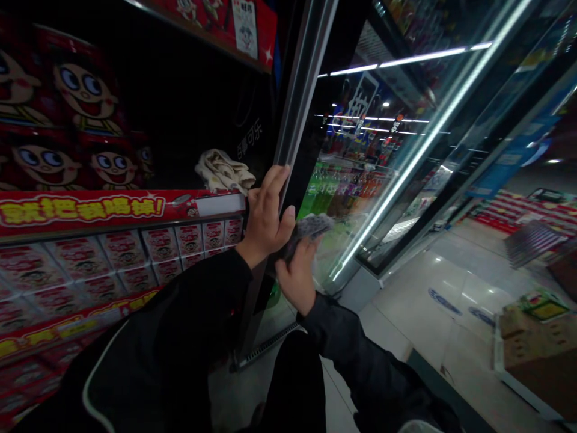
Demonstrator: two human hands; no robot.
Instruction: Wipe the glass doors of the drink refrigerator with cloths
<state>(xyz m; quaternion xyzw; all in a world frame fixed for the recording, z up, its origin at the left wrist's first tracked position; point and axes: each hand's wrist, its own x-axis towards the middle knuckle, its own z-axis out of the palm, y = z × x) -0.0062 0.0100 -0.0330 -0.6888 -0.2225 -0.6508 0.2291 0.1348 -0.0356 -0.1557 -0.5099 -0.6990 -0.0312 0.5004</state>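
My left hand point(265, 216) lies against the dark metal edge of a glass cooler door point(297, 114), its fingers stretched out with nothing in them. Just right of it and lower, my right hand point(299, 276) has its fingers on a grey, crumpled cloth point(314, 225) at the glass of the door. Part of that cloth is hidden behind the fingers. A cream-coloured rag point(225, 170) lies bunched on the shelf close to my left fingertips. Behind the glass stand green and orange drink bottles point(322, 180), partly blurred.
Left of the door, shelves hold red packs with cartoon faces point(83, 87) and rows of small red-and-white cartons point(124, 249). A red shelf strip point(81, 209) runs along the edge. Cardboard boxes point(538, 343) stand on the tiled floor point(401, 319) at the right.
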